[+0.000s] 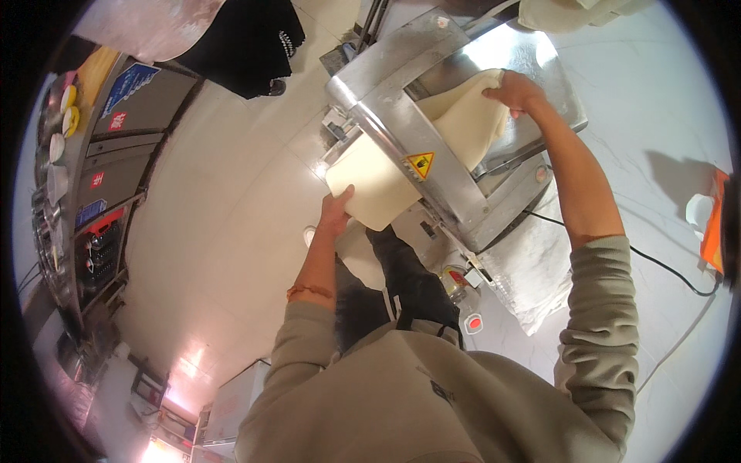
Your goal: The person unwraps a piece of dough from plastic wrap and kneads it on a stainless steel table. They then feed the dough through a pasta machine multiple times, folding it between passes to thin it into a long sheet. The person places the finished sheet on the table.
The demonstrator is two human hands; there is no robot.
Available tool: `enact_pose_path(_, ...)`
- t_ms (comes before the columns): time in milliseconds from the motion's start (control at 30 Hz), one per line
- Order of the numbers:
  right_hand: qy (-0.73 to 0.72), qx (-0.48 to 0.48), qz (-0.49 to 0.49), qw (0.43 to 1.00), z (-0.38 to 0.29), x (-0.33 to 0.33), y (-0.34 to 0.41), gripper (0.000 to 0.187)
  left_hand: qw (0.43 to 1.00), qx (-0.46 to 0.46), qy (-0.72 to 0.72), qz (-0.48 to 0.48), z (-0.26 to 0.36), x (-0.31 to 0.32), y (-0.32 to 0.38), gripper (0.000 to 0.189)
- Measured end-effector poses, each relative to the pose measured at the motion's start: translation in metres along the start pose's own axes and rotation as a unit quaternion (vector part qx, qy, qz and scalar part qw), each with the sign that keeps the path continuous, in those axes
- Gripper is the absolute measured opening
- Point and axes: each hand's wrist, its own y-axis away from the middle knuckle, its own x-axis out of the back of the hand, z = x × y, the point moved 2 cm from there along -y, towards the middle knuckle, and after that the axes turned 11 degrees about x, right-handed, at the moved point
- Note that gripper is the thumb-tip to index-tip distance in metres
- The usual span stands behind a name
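A steel dough sheeter stands before me, bearing a yellow hand-hazard warning sticker. A wide, pale dough sheet hangs out of its left side, with my left hand gripping the lower edge, thumb on top. On the machine's right side, a folded length of dough lies over the steel feed tray. My right hand pinches the upper end of that fold. The rollers between the two lengths are hidden under the steel housing.
A black power cord runs from the machine to the wall. A white sack and a plastic bottle sit beneath it. A person in black clothing stands at upper left. Steel cabinets line the left side.
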Motion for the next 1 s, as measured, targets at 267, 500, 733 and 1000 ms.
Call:
enact_pose_path(267,-0.140,-0.081,-0.090,0.983,-0.029,-0.046,0.012,0.056,0.999,-0.041,0.011,-0.030,0.000,0.045,0.044,0.043)
enact_pose_path(500,-0.348,-0.001,0.187,0.919,-0.082,-0.038,0.129,0.034,0.998,-0.055,-0.032,-0.008,0.022,0.062,0.109,0.041)
enact_pose_path(733,-0.613,0.085,0.003,0.785,-0.164,-0.272,0.240,0.022,0.994,-0.103,-0.029,0.000,0.025,0.057,0.188,0.040)
enact_pose_path(1000,-0.972,-0.014,0.000,0.235,-0.238,-0.418,0.149,0.034,0.986,-0.137,-0.084,0.043,0.037,-0.009,0.296,0.037)
